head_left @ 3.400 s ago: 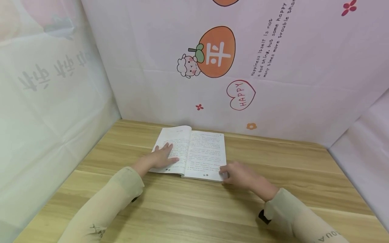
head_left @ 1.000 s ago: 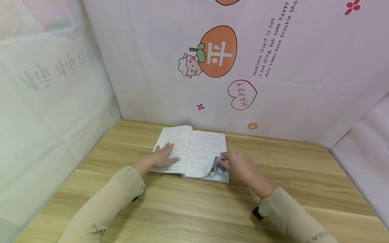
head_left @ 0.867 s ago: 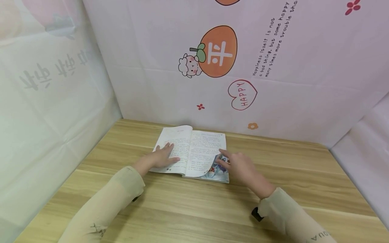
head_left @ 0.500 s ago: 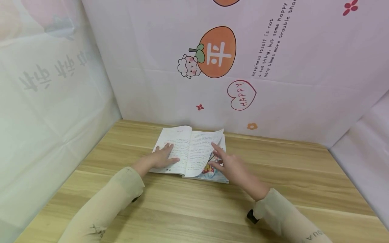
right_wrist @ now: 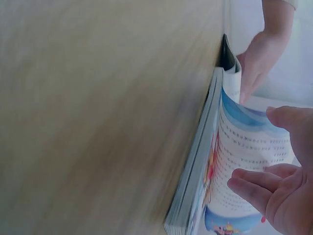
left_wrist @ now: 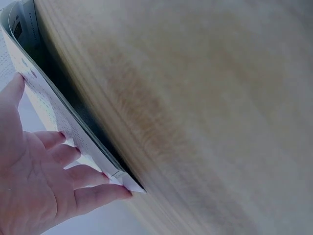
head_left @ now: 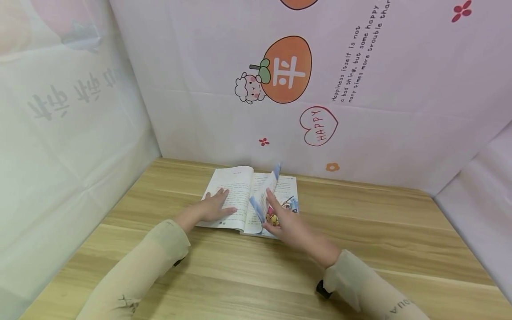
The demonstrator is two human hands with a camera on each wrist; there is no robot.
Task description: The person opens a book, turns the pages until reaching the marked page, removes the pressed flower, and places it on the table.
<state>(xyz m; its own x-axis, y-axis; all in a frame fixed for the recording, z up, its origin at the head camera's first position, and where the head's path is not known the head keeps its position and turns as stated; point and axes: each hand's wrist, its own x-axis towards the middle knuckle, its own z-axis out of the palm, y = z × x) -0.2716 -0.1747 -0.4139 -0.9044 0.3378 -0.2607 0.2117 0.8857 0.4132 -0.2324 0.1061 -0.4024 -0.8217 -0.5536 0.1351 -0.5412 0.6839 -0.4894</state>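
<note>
A book lies spread on the wooden table, its left page covered with print. My left hand rests flat on that page with fingers spread; in the left wrist view its fingertips reach the page edge. On the right half, a leaf with printed text and blue borders stands curled up, bending leftward. My right hand pushes against this leaf, its fingers extended and thumb apart. Beneath the leaf, a colourful illustration shows on the page below, partly hidden by the right hand.
Bare wood of the table extends in front of the book and to both sides. A white printed cloth rises right behind the book, and another white sheet hangs along the left.
The right hand has moved left from the book's lower right corner, lifting and curling the right leaf toward the spine and uncovering the illustration. The left hand has stayed in place.
</note>
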